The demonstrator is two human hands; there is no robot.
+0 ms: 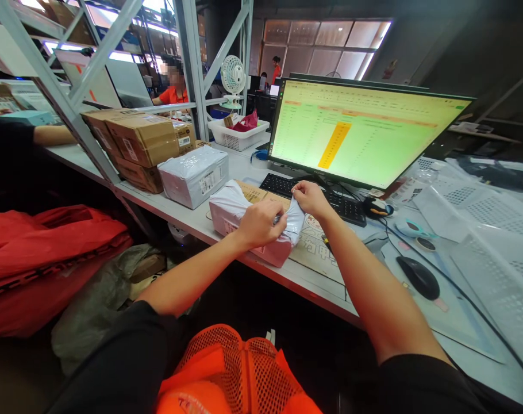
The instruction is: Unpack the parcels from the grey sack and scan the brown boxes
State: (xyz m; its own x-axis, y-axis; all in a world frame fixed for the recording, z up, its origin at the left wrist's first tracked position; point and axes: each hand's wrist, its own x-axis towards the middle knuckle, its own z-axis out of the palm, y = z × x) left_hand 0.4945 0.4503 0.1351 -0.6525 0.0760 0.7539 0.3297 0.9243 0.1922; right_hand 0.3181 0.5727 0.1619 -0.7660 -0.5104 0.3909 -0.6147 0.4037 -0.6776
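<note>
In front of me on the table's edge sits a cardboard box (261,191) partly covered by a white plastic mailing bag (227,207). The bag is open across the top, so brown printed cardboard shows. My right hand (312,199) pinches the bag's edge at the box's far right corner. Curled over the near right part of the same parcel, my left hand (261,223) has its fingers closed; a small dark spot shows between them, too small to name. Left of this parcel, touching nothing of my hands, stands a wrapped white parcel (195,175) with a label.
Brown cartons (143,141) are stacked at the left by a metal frame (89,132). Behind the parcel are a keyboard (343,206) and a lit monitor (343,132). At the right lie a mouse (418,277), a cable and white perforated baskets (498,270). A co-worker (175,89) sits beyond.
</note>
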